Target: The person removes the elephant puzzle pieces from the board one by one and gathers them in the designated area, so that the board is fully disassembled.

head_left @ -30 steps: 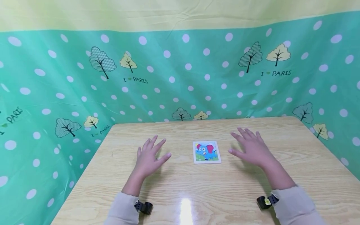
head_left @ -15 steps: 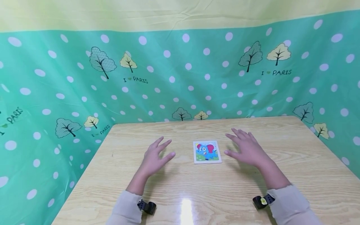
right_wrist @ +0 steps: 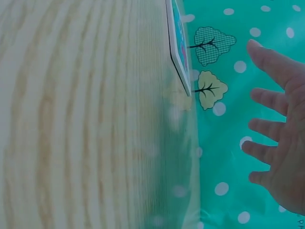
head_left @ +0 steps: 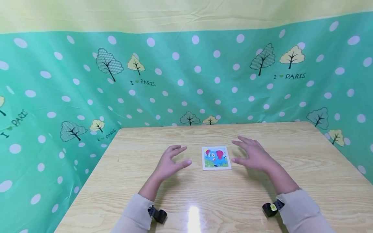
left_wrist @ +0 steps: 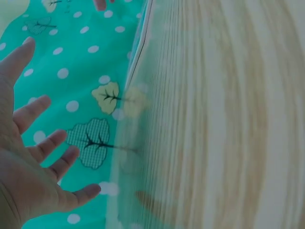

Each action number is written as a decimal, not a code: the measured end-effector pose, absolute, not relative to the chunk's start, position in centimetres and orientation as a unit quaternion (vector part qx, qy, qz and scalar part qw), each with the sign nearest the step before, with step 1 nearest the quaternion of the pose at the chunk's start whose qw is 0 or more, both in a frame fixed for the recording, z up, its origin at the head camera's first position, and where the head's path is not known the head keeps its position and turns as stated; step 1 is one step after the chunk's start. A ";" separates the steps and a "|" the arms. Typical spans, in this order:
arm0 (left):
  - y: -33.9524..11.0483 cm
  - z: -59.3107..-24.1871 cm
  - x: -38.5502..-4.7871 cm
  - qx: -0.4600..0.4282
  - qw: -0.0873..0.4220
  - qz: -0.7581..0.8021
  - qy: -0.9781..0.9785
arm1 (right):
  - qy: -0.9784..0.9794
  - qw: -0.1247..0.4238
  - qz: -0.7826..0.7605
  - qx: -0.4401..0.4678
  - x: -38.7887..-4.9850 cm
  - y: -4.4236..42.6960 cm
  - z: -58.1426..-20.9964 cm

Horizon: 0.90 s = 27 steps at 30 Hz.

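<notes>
Elephant card (head_left: 216, 158) lies flat on the table (head_left: 189, 187) between the left hand (head_left: 169, 164) and right hand (head_left: 254, 155), nearly square, its drawn elephant facing the left hand. Both hands' fingers (right_wrist: 268, 129) are spread apart, off the card; the right wrist view shows it almost edge-on, cut off above, and a palm (right_wrist: 294, 157) hidden from the head view.

Right hand (right_wrist: 288, 138): right side, fingers spread
Card (right_wrist: 179, 52): white-rimmed, nearly edge-on, upper middle
Table (right_wrist: 71, 124): pale wood, streaked grain, faint reflections
Cloth (right_wrist: 219, 138): green, white dots, two printed trees (right_wrist: 213, 90)
</notes>
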State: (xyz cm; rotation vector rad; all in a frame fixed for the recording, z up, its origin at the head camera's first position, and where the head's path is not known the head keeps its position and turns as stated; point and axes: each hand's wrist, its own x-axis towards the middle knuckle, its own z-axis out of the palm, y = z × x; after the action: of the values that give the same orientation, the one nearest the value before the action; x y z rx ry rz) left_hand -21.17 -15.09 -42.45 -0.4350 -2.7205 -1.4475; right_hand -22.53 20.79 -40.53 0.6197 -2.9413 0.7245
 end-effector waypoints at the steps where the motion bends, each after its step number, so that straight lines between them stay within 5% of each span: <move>1: -14.9 -42.5 -21.2 -0.140 0.015 -0.467 -0.873 | -0.951 0.025 0.234 0.202 -22.6 20.8 -40.6; 16: -11.9 -43.0 -21.5 -0.156 0.024 -0.473 -0.867 | -0.931 -0.027 0.316 0.180 -23.9 21.0 -41.0; 27: -10.2 -43.4 -22.0 -0.136 -0.018 -0.496 -0.857 | -0.912 -0.084 0.374 0.145 -25.5 20.5 -41.1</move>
State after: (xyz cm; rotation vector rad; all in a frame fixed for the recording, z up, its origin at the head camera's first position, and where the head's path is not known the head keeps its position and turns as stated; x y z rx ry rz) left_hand -21.99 -10.18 -43.42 -0.4332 -2.7241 -1.5765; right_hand -25.48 20.45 -41.11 0.4822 -3.0303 1.2425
